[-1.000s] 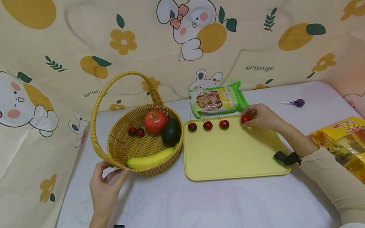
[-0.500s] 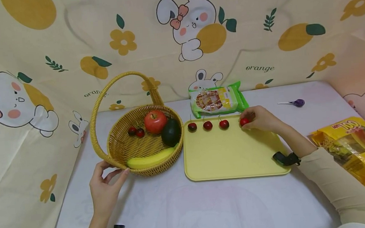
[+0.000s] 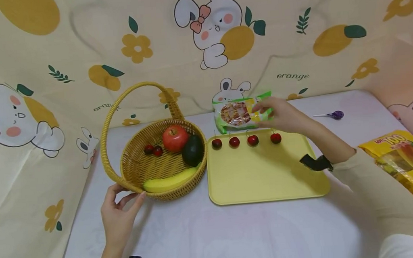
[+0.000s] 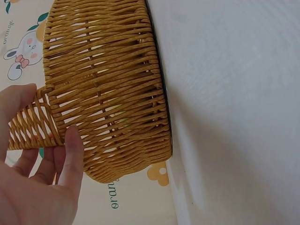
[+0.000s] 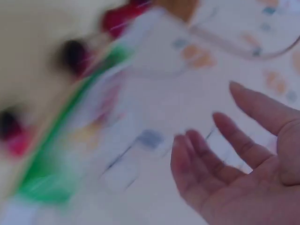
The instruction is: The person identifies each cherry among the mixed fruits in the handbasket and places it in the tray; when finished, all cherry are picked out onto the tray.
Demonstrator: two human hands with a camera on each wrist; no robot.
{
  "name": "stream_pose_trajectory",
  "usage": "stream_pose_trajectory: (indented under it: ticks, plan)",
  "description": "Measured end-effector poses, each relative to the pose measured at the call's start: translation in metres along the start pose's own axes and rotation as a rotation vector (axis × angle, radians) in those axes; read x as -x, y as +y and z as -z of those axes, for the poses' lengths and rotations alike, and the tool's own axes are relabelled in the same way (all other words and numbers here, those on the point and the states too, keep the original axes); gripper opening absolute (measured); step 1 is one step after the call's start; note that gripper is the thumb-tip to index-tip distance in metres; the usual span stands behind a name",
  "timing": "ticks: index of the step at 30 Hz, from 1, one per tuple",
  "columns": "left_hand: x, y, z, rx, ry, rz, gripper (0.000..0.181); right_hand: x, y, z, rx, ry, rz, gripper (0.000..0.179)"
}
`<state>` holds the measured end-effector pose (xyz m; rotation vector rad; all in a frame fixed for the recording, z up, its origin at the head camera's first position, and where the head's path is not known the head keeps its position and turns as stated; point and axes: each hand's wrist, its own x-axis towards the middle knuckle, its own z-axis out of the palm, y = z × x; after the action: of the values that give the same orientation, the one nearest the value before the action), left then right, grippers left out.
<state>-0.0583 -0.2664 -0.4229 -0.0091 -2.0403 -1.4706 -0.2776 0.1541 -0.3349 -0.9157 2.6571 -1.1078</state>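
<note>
My left hand point(image 3: 120, 212) grips the near side of the wicker basket point(image 3: 129, 167) where the handle joins the rim; in the left wrist view the fingers point(image 4: 72, 145) and thumb lie around that part. Inside the basket are a red apple point(image 3: 175, 138), a dark green avocado point(image 3: 193, 150), a banana point(image 3: 170, 181) and a pair of cherries point(image 3: 153, 150). Above the far right part of the yellow tray point(image 3: 261, 177) hovers my right hand point(image 3: 280, 115), its fingers loosely spread around nothing. A row of several cherries point(image 3: 252, 140) lies along the tray's far edge.
Behind the tray lies a green-edged snack packet point(image 3: 236, 114), partly covered by the right hand. A purple lollipop point(image 3: 336, 114) lies at the back right. A yellow mango-print bag point(image 3: 409, 165) stands at the right edge. A printed cloth hangs behind.
The right hand has let go of the rightmost cherry, which stays on the tray, and has risen toward the back left. The left hand still holds the basket.
</note>
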Motion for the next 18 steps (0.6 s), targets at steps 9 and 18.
stream_pose_trajectory:
  ticks: [9, 18]
  plan:
    - [-0.001, 0.0, 0.006, -0.04, -0.002, -0.007, 0.051, -0.131, -0.122, -0.078, -0.303, -0.32, 0.198, 0.033]
    - [0.0, -0.001, 0.001, -0.038, -0.006, -0.038, 0.052, -0.188, -0.171, -0.17, -0.409, -0.465, 0.071, 0.028]
